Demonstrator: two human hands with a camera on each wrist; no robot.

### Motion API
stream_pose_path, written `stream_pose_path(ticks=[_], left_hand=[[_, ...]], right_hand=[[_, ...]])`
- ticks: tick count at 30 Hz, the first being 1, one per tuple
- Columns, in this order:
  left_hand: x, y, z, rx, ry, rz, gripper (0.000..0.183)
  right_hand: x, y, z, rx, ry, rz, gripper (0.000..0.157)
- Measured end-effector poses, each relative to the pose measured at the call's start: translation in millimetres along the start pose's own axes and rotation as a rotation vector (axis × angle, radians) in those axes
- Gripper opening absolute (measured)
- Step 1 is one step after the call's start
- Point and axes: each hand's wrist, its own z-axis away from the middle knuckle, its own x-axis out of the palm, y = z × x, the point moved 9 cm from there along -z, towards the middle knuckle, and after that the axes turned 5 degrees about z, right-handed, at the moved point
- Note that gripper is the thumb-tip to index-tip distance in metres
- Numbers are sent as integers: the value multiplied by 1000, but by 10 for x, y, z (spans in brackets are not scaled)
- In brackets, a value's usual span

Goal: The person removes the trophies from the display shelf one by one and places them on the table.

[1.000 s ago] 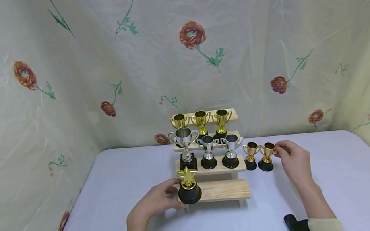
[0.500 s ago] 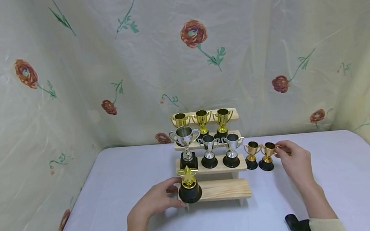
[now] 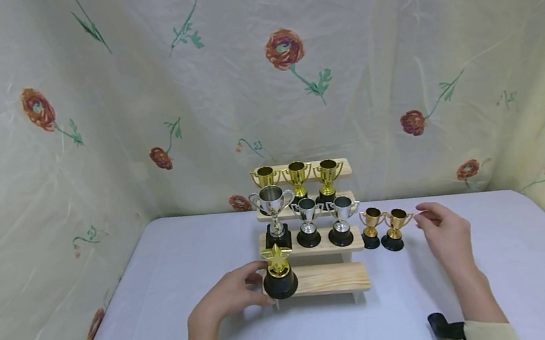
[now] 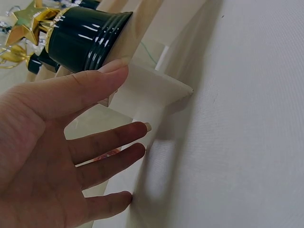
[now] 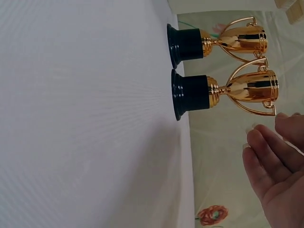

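Observation:
My left hand (image 3: 225, 295) is beside a star trophy (image 3: 281, 284), gold on a black base, at the left end of the lowest step of a wooden display stand (image 3: 331, 278). In the left wrist view its thumb touches the step's edge by the base (image 4: 88, 40); three fingers extend loosely and the index finger is hidden. To the right of the stand, two small copper-gold trophy cups stand upright on the table, a nearer one (image 5: 251, 86) and a farther one (image 5: 244, 39). My right hand (image 3: 445, 234) is just right of the nearer cup's handle, holding nothing, fingers slightly bent.
Three silver cups (image 3: 306, 218) stand on the step above the star trophy, the left one tallest. Behind them, three gold cups (image 3: 328, 175) stand higher up. A flowered curtain (image 3: 341, 62) closes off the back and sides of the white-covered table (image 3: 168, 259).
My right hand has let go of the nearer copper-gold cup's handle and moved slightly to the right. My left hand and the star trophy have stayed in place.

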Motion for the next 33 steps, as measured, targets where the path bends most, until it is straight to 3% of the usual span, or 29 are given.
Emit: stream_pose_path(ticks=[13, 29, 33], left_hand=[[-18, 39, 21, 16, 3, -11, 79], [-2, 36, 24, 18, 3, 6, 77], [-1, 36, 24, 20, 2, 4, 77]], right_hand=[[-262, -111, -9, -31, 127, -74, 15], [-379, -486, 72, -49, 56, -219, 18], [-403, -633, 111, -86, 33, -260, 19]])
